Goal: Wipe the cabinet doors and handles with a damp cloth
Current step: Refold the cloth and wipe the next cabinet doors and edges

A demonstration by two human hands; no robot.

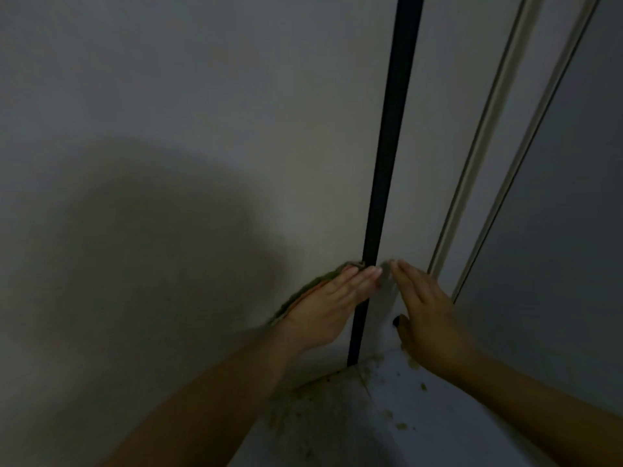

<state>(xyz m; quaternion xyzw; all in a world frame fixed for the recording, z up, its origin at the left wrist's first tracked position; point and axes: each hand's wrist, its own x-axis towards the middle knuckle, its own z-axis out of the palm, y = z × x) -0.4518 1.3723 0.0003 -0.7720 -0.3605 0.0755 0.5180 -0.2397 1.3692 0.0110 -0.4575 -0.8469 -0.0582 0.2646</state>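
A pale cabinet door point(202, 112) fills the left and middle of the dim head view. A long black vertical handle strip point(394, 112) runs down its right edge. My left hand point(332, 305) lies flat against the door low down, fingers stretched across the black strip, pressing a greenish cloth point(303, 291) whose edge shows under the palm. My right hand point(428, 315) rests flat with fingers straight on the narrow pale panel point(435, 112) just right of the strip, empty. The fingertips of both hands nearly meet.
Pale trim rails point(505, 112) run diagonally at the right, beside a darker grey panel point(573, 197). Below the hands lies a light floor point(421, 426) with greenish stains near the door's foot. A large shadow covers the door's lower left.
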